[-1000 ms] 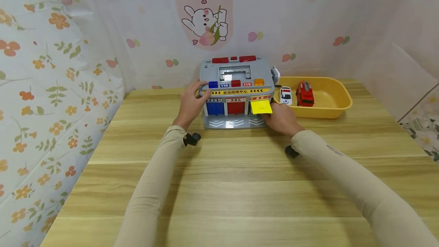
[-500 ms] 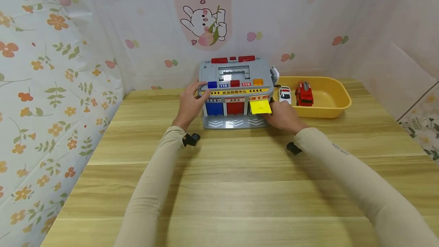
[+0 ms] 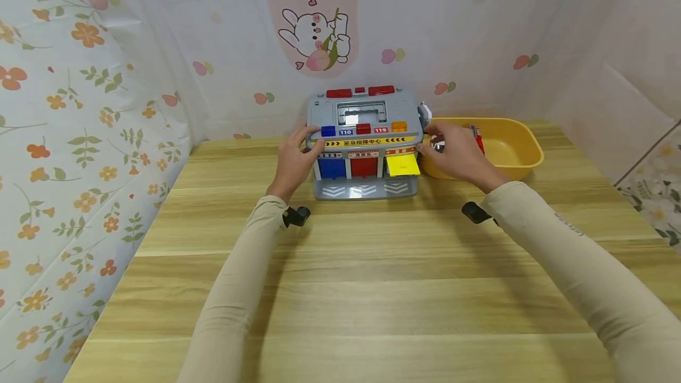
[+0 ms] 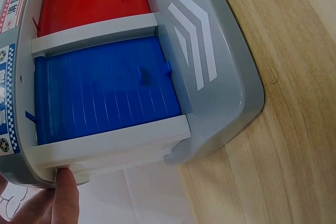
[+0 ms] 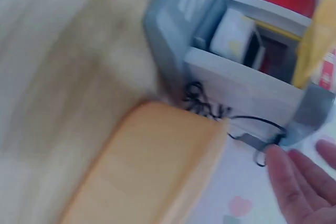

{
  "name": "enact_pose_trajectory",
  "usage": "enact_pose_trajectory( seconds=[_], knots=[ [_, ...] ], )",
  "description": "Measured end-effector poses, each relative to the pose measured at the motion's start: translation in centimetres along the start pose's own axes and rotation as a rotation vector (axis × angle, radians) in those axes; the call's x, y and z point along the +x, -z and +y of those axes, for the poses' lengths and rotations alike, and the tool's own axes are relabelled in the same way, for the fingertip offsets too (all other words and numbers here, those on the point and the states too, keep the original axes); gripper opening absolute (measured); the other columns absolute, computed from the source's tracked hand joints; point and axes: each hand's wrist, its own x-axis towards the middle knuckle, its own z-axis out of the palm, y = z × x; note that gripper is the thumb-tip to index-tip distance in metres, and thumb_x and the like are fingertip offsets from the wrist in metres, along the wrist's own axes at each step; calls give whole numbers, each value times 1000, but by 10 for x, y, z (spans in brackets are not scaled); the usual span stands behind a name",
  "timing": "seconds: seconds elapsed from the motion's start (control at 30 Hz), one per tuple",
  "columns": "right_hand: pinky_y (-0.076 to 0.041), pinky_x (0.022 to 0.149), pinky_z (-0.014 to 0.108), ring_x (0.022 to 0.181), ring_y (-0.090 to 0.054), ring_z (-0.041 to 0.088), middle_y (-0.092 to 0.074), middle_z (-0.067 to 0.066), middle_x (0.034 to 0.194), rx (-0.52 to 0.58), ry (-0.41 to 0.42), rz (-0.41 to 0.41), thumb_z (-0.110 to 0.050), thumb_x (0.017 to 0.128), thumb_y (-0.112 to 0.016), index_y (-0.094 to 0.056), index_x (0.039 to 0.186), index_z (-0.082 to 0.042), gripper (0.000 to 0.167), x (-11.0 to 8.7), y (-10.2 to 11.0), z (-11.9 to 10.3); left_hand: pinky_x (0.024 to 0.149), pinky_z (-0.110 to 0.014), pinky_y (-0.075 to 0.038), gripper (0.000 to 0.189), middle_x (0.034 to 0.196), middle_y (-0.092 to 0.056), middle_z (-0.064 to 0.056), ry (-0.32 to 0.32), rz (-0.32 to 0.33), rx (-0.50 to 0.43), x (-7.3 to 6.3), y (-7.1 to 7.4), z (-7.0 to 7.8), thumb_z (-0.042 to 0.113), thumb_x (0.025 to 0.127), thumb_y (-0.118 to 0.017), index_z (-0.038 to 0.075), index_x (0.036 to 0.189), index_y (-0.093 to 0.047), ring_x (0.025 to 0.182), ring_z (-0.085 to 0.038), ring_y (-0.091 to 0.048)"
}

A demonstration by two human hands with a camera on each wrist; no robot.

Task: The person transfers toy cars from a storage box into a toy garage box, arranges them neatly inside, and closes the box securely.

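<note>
A grey toy rescue station (image 3: 362,112) stands at the back of the table. My left hand (image 3: 292,161) grips the left end of its roof; in the left wrist view the fingers (image 4: 65,198) touch the side wall beside the lowered blue door (image 4: 105,90). The red door (image 4: 97,4) is down too. The yellow door (image 3: 402,165) is raised, and a white toy vehicle (image 5: 233,34) sits in that bay. At the station's right end is my right hand (image 3: 461,151), fingers extended and holding nothing, near a black cord (image 5: 257,118) on the side wall.
A yellow tub (image 3: 524,161) stands right of the station, close to its side. In it are a red fire truck (image 3: 479,139) and a white toy car (image 3: 438,143), both partly hidden by my right hand. A printed cloth (image 3: 452,28) hangs behind.
My right hand has left the bay under the yellow door and moved up and right to the station's right end. The left hand stays in place.
</note>
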Motion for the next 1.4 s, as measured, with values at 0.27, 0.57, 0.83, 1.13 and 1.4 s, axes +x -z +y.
enact_pose_trajectory(
  seconds=[0.27,0.57,0.83,1.13,1.4],
  knots=[
    [-31,120,64,146,-24,44,-21,24,164,-34,102,-78,-33,85,-78,-23,158,-4,95,9,0,-13,108,-45,-51,41,163,-37,-9,15,-6,-1,0,0,-3,35,99,-60,16,135,-62,148,-31,-41],
    [-25,123,61,149,-19,44,-19,24,164,-62,197,-69,-28,80,-85,-24,155,3,102,11,-26,-3,109,-45,-50,42,163,-36,-10,27,-7,-11,-5,-2,-3,36,99,-60,14,135,-61,148,-31,-41],
    [-26,122,63,147,-19,42,-18,21,164,-138,224,30,-28,74,-90,-25,156,1,109,12,-37,5,109,-45,-51,42,163,-36,-10,9,4,-18,-2,-4,-2,36,98,-60,16,134,-62,148,-32,-40],
    [-32,120,61,143,-25,43,-25,22,159,-219,268,138,-24,69,-93,-29,152,2,107,16,-49,12,109,-44,-51,41,163,-35,-10,12,6,-19,-2,-4,-3,36,98,-60,16,134,-62,149,-31,-39],
    [-36,119,56,138,-29,40,-31,22,154,-205,308,217,-18,70,-92,-35,146,3,97,21,-56,13,110,-44,-49,43,165,-32,-11,25,-18,-24,-4,0,0,36,99,-59,16,136,-61,149,-33,-39]
  ],
)
